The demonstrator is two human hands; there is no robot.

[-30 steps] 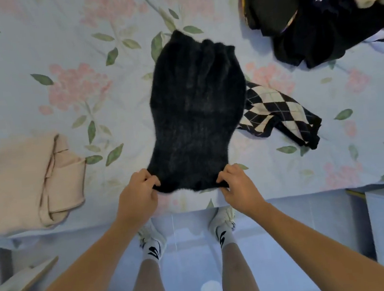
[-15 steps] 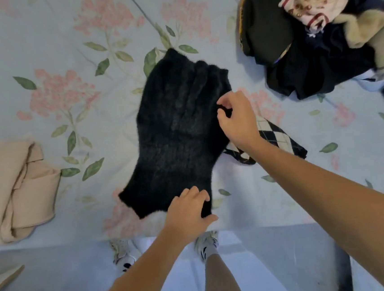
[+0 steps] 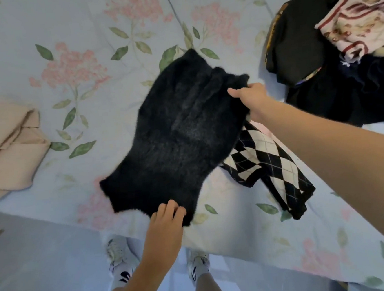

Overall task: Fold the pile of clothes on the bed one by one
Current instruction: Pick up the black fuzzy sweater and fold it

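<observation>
A fuzzy black knit garment (image 3: 180, 132) lies flat on the floral bed sheet (image 3: 83, 50), angled from lower left to upper right. My left hand (image 3: 166, 227) pinches its near right corner at the bed's edge. My right hand (image 3: 251, 99) grips the far right corner by the gathered end. A black and cream argyle piece (image 3: 270, 163) sticks out from under the black garment on the right. The pile of unfolded clothes (image 3: 332, 56) sits at the upper right.
A folded beige garment (image 3: 5, 144) rests at the left edge of the bed. The bed's front edge runs across the lower part of the view, with the floor and my feet (image 3: 122, 260) below it.
Both hands held the garment's near edge a second ago. My right hand then moved up to the far right corner, and my left hand slid to the near right corner.
</observation>
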